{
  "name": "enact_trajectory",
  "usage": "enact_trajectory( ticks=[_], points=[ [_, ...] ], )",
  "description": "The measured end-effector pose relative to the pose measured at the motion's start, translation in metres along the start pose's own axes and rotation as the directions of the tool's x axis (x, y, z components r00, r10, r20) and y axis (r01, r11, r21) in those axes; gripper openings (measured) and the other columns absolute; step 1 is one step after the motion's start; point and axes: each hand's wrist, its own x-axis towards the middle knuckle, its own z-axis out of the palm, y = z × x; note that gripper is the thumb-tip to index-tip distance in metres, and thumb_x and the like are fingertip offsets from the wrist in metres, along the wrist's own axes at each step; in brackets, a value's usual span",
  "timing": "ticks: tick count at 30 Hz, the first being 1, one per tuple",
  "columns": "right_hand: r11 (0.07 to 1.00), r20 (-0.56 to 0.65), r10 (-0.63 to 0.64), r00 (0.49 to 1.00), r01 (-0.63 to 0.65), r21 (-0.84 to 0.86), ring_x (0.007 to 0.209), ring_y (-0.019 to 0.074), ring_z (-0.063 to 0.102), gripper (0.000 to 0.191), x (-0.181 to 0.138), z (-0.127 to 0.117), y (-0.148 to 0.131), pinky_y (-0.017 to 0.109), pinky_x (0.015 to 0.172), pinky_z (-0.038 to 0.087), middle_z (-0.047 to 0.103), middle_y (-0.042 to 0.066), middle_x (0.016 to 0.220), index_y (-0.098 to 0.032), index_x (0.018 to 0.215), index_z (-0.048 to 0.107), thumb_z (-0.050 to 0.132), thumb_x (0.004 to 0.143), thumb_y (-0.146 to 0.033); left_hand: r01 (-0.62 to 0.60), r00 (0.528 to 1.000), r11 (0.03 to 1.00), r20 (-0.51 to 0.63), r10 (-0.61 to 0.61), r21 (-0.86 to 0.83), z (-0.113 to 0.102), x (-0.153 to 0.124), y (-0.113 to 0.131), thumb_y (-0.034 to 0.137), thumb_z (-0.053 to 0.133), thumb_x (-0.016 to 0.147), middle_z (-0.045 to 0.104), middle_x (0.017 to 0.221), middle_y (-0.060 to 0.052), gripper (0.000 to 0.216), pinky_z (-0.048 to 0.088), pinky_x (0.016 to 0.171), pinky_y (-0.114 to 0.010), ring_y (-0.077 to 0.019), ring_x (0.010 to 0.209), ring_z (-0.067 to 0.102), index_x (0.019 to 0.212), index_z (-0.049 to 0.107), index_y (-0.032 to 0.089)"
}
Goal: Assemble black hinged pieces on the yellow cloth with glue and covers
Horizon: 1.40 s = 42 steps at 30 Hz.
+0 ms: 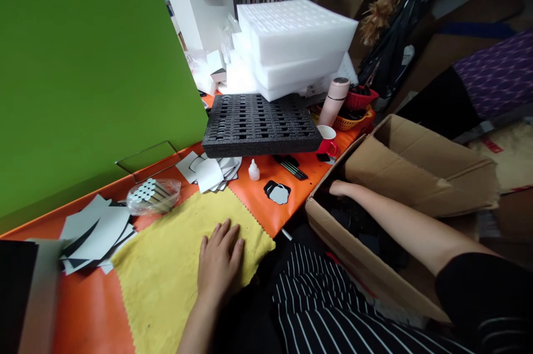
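My left hand [220, 258] lies flat with fingers spread on a yellow cloth [166, 265], which covers part of the orange tabletop. Down inside an open cardboard box [333, 232] to the right reaches my right hand [339, 187]. Its fingers are hidden by the box wall and by dark contents [375, 229], whose kind I cannot make out. Beyond the cloth stands a small white dropper bottle [254, 170]. Near it on the orange surface lie dark flat pieces with a pale patch [278, 193].
A black slotted foam tray [260, 126] sits at the back, with white foam blocks [300, 38] stacked behind it. A pink flask [334, 101] and red mug [327, 140] stand beside it. At left are loose sheets [97, 232] and bagged cylinders [153, 196]. A green panel [91, 76] borders the table.
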Motion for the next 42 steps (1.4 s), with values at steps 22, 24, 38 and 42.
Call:
enact_trajectory(
  ticks=[22,24,38,42],
  points=[
    [0.691,0.193,-0.200,0.961,-0.001,0.723,0.062,0.0095,0.056,0.024,-0.116,-0.114,0.014,0.019,0.051,0.048,0.058,0.000,0.077,-0.020,0.089,0.054,0.066,0.069,-0.027,-0.086,0.995,0.864,-0.091,0.047,-0.497,-0.008,-0.007,0.029,0.031,0.048,0.081,0.050,0.121,-0.006,0.032,0.032,0.099,-0.041,-0.0231,0.116,0.042,0.112,0.054,0.024],
    [0.578,0.169,-0.246,0.954,0.004,0.816,0.059,0.0089,0.055,0.023,-0.139,-0.090,-0.019,0.018,0.048,0.047,0.058,-0.002,0.075,-0.022,0.090,0.054,0.065,0.070,-0.026,-0.052,0.989,0.722,0.066,0.135,-0.690,-0.016,-0.014,0.055,0.031,0.050,0.081,0.049,0.123,-0.006,0.038,0.033,0.099,-0.040,-0.0223,0.116,0.043,0.119,0.048,0.026],
    [0.631,0.313,-0.601,0.736,0.196,0.751,0.093,0.0170,0.054,0.040,-0.232,0.166,-0.166,0.033,0.081,0.045,0.054,0.006,0.107,-0.021,0.105,0.046,0.060,0.072,-0.039,0.018,0.694,-0.079,0.069,-0.717,-0.997,-0.052,-0.047,0.017,0.028,0.061,0.070,0.060,0.094,-0.006,0.039,0.046,0.072,-0.028,-0.0173,0.081,0.059,0.105,0.050,0.015],
    [0.567,0.231,-0.774,0.590,0.483,0.667,0.103,0.0201,0.051,0.070,-0.217,0.176,-0.200,0.036,0.085,0.043,0.046,0.010,0.123,-0.024,0.129,0.029,0.061,0.069,-0.042,0.078,0.773,-0.023,0.075,-0.630,-0.997,-0.058,-0.059,0.011,0.022,0.062,0.067,0.060,0.093,-0.006,0.040,0.046,0.072,-0.028,-0.0183,0.083,0.058,0.105,0.050,0.015]
  ],
)
